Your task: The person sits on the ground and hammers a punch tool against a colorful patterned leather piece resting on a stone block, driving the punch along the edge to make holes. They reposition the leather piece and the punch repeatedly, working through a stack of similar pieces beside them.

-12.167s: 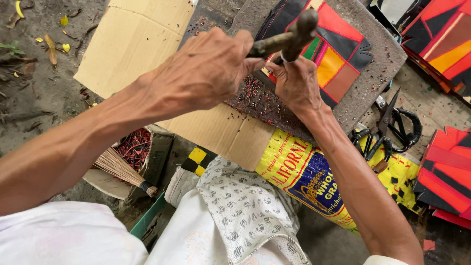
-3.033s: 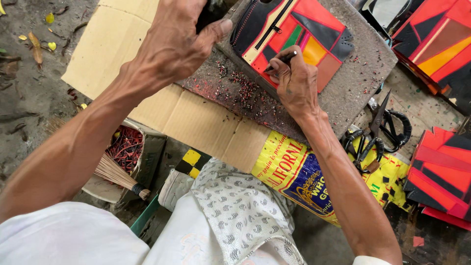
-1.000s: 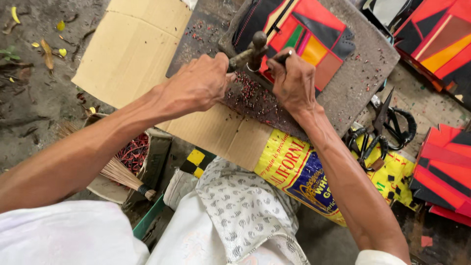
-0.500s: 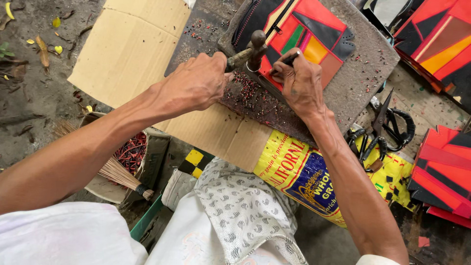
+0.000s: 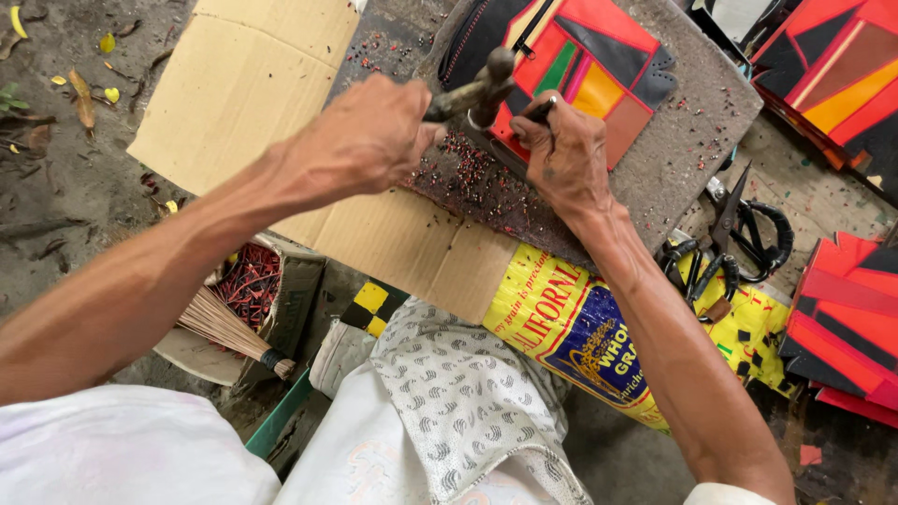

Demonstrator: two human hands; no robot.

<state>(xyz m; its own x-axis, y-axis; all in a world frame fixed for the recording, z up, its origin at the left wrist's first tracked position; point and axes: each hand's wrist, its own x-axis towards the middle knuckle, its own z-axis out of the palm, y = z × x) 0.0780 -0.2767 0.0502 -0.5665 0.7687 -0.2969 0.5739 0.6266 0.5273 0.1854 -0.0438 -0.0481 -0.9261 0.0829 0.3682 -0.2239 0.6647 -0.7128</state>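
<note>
While kneeling over the flat stone slab [image 5: 692, 140], hammering at a patchwork pouch [image 5: 585, 65].
Lying on cardboard [image 5: 253, 84], slab carrying the red, orange and black pouch just ahead of both hands, long axis slanting up-right. Left hand [image 5: 369, 136] wrapping tight round a hammer [image 5: 477, 89], head poised over the near edge. Right hand [image 5: 566, 154], nearer, pinching a small dark punch [image 5: 541, 108] upright on it.
</note>
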